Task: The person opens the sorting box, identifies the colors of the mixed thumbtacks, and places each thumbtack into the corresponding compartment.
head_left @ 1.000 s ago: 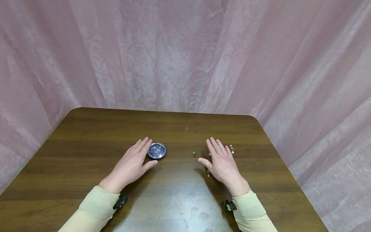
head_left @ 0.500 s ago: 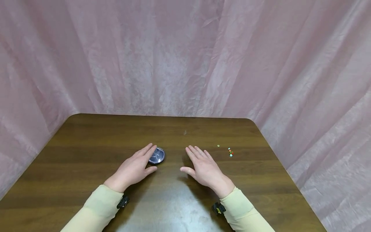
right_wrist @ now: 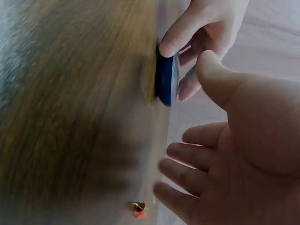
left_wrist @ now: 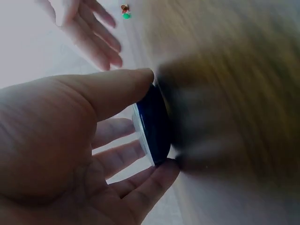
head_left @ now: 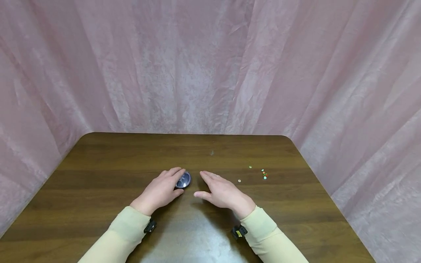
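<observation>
A small round dark blue case (head_left: 185, 179) with a clear, divided top lies left of the table's middle. My left hand (head_left: 160, 190) grips it by the rim, thumb on the near side and fingers on the far side. In the left wrist view the case (left_wrist: 157, 126) sits between thumb and fingertips, close to the tabletop; whether it touches the wood I cannot tell. Just to its right, my right hand (head_left: 223, 193) hovers with straight fingers and thumb apart, holding nothing. The right wrist view shows the case (right_wrist: 165, 79) beyond that thumb.
Tiny red, green and white pieces (head_left: 264, 175) lie in a cluster right of the right hand. Two pale bits, one nearer (head_left: 239, 180) and one farther (head_left: 250, 167), lie apart from it. A pink curtain (head_left: 197, 73) hangs behind the wooden table (head_left: 131, 153).
My right hand has moved left toward the case, uncovering the pale bits and covering the red and green pieces. My left hand has moved right and closed its fingers and thumb on the case's rim.
</observation>
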`<action>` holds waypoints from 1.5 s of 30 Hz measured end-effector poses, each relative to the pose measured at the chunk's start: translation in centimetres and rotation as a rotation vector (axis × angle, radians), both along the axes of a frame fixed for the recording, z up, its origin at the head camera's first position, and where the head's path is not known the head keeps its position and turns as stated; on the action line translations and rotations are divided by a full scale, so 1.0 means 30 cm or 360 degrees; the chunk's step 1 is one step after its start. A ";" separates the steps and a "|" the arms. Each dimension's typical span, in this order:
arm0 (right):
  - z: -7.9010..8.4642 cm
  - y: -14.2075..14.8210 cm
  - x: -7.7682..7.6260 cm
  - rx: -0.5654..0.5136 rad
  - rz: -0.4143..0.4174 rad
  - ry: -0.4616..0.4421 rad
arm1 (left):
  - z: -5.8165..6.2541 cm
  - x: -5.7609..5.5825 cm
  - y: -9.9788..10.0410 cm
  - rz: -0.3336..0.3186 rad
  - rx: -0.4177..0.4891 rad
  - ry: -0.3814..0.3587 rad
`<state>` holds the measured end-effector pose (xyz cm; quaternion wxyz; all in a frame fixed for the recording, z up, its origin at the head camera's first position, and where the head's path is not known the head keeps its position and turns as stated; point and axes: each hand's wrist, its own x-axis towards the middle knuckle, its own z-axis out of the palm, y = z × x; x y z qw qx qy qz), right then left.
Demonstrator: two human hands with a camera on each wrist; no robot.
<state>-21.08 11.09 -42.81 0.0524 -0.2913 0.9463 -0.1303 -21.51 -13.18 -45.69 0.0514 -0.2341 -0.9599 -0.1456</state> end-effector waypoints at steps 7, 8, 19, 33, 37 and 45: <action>-0.004 -0.006 -0.018 0.0012 -0.0053 -0.0088 | 0.003 -0.005 0.040 -0.0009 0.0022 0.0058; -0.003 -0.007 -0.019 0.0007 -0.0054 -0.0082 | 0.003 -0.005 0.044 -0.0012 0.0022 0.0052; -0.015 -0.010 -0.028 0.0001 -0.0031 0.0044 | 0.011 0.006 0.078 -0.0094 0.0033 0.0017; -0.034 -0.004 -0.005 -0.0064 0.0001 0.0210 | 0.026 0.013 0.101 -0.0289 0.0060 0.0023; -0.038 -0.011 -0.001 -0.0054 0.0015 0.0227 | 0.029 0.021 0.097 -0.0320 0.0066 0.0025; -0.040 -0.033 -0.001 -0.0017 0.0058 0.0321 | 0.035 0.024 0.089 -0.0331 0.0033 0.0069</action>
